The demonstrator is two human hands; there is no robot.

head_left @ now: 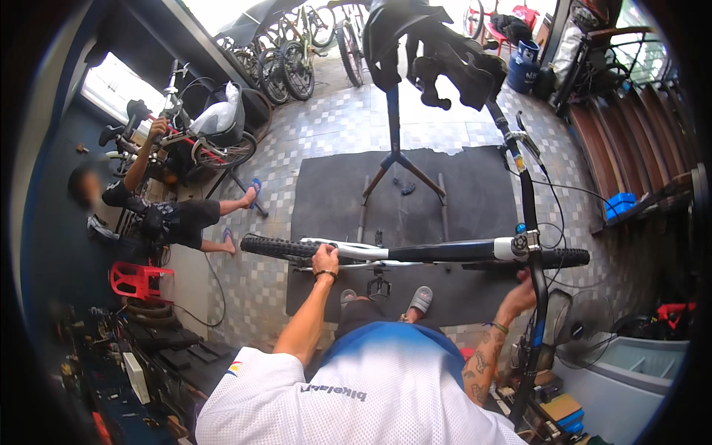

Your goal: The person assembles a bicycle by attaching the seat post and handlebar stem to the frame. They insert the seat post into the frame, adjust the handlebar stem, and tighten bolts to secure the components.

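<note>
Steady the black-and-white bicycle frame [441, 253] evenly — left hand [325, 261] curled closed around its slender white rear tubing [362, 253], blurred right hand [519, 296] beside the long black handlebar [539, 304], its grip indeterminable.

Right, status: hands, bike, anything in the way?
Left hand on white rear frame. Right hand beside handlebar, hold unclear. Bike upright, crosswise. Handlebar possibly in right arm's way.

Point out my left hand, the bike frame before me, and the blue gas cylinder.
Left hand [325, 261]: head view, back of the hand.
Bike frame [443, 252]: head view, black top tube.
Blue gas cylinder [523, 67]: head view, middle of its body.
</note>
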